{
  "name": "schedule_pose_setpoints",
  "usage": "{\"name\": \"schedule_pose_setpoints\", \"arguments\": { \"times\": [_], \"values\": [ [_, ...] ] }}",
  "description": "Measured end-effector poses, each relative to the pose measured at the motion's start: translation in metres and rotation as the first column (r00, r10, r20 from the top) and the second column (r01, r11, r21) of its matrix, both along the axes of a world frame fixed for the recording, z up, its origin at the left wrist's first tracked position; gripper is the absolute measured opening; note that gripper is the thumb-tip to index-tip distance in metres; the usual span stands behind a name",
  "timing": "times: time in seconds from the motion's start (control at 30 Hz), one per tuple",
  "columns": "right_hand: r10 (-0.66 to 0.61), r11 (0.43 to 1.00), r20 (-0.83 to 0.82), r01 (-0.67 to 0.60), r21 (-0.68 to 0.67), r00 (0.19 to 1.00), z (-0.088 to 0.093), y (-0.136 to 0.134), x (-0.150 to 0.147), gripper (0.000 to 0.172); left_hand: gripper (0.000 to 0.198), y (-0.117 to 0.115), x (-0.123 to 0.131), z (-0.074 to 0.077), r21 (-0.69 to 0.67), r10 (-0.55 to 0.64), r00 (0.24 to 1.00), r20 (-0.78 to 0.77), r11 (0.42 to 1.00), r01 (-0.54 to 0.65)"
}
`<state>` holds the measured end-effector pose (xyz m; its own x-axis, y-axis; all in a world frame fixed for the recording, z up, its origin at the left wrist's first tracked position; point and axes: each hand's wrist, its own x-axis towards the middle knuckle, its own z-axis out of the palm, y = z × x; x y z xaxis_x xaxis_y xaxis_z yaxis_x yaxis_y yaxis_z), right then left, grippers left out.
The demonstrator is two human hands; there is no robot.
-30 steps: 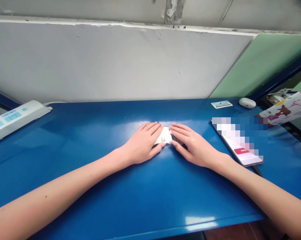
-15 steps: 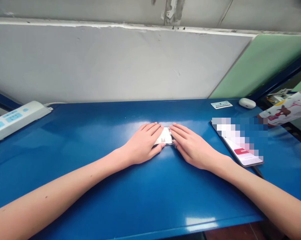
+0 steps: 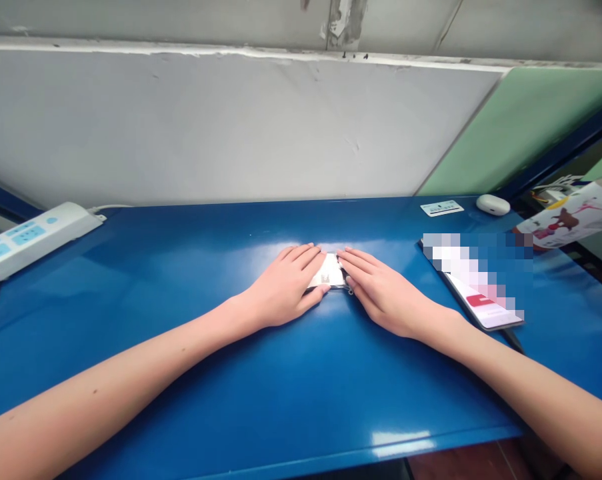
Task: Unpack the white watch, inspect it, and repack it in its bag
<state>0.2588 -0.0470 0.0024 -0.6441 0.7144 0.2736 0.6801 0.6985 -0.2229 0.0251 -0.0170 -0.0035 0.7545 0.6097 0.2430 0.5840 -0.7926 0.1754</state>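
A small white card-like piece (image 3: 329, 273) lies flat on the blue table (image 3: 301, 380), mid-way across. My left hand (image 3: 283, 288) rests palm down on its left part, fingers stretched out and flat. My right hand (image 3: 381, 291) lies palm down on its right edge, fingers also straight and together. The fingertips of the two hands nearly meet over the piece, and most of it is covered. A bit of something dark shows under my right fingers; I cannot make it out.
A white power strip (image 3: 28, 237) with a black cable sits at the far left. A phone (image 3: 475, 287) with a lit screen lies to the right. Behind it are a small white card (image 3: 441, 208) and a white earbud case (image 3: 493, 204). A grey wall panel backs the table.
My right hand has slid slightly left, closer to my left hand. Otherwise nothing has visibly moved.
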Motion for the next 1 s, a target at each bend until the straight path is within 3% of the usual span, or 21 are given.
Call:
{"name": "schedule_pose_setpoints", "arguments": {
  "times": [0.4,0.7,1.0],
  "values": [
    [-0.012,0.998,-0.029,0.011,-0.058,1.0,-0.0007,-0.0012,-0.0001,0.044,0.052,-0.0002,0.0003,0.0011,-0.027,0.002,1.0,0.009,1.0,-0.002],
    [-0.019,0.991,-0.04,0.014,-0.132,0.999,-0.0033,-0.0034,-0.001,0.058,0.052,0.0004,0.0007,0.0014,-0.05,-0.015,1.0,-0.013,0.999,0.014],
    [-0.011,0.988,-0.062,0.002,-0.153,0.998,-0.0027,-0.0032,-0.0019,0.055,0.049,0.0011,0.0005,0.0013,-0.066,-0.023,1.0,-0.001,0.998,0.023]
  ]
}}
